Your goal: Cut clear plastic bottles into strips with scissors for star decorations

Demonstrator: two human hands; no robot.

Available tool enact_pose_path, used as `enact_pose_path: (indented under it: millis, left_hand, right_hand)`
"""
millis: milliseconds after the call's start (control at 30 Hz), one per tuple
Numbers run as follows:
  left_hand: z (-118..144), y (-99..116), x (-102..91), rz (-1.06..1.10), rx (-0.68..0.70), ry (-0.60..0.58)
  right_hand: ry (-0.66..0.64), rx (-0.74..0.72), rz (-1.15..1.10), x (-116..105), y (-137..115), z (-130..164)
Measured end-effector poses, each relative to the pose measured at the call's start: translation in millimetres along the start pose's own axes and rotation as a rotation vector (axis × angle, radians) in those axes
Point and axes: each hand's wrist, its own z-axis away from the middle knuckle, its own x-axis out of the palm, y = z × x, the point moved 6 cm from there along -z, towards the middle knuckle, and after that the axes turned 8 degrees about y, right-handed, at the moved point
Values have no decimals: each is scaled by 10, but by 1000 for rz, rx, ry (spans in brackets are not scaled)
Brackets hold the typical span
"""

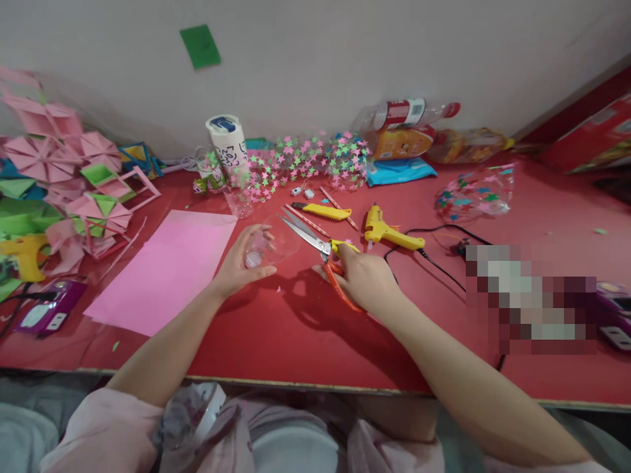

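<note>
Both hands are over the red table [305, 335]. On the left, the left hand [241, 263] is curled around a clear plastic bottle piece [276, 244], fingers wrapped over its near end and thumb below; the piece lies on its side just above the table, its open end pointing toward the scissors. On the right, the right hand [362, 279] is closed through the orange and yellow handles of a pair of scissors [320, 253], gripping them firmly. The blades are parted, their tips reaching right up to the far rim of the plastic piece; whether they touch it cannot be told.

Left of the left hand lies a pink paper sheet [165, 269], flat on the table. Beyond the scissors rest a yellow utility knife [323, 211] and a yellow glue gun [389, 231], whose black cord [434, 259] trails to the right. Farther back stands a white cup [229, 141] beside a star-covered garland [308, 161] of pink and green stars. Against the wall lies a clear bottle with a red label [404, 115]. Folded pink and green paper crafts [64, 171] pile up at the far left, and a clear bag dotted with stars [473, 194] sits to the right.
</note>
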Motion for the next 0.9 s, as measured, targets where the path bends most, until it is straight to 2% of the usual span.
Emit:
enact_pose_path:
  millis: [367,700,900]
  left_hand:
    - [-34,-40,7,167,-41,-123]
    - [-23,14,16,244,-61,-186]
    - [-38,29,-9,257,-85,-178]
  right_hand:
    - [17,-65,17,2,-13,20]
    - [3,-82,71,-10,-17,21]
    - [23,-82,86,-1,-3,14]
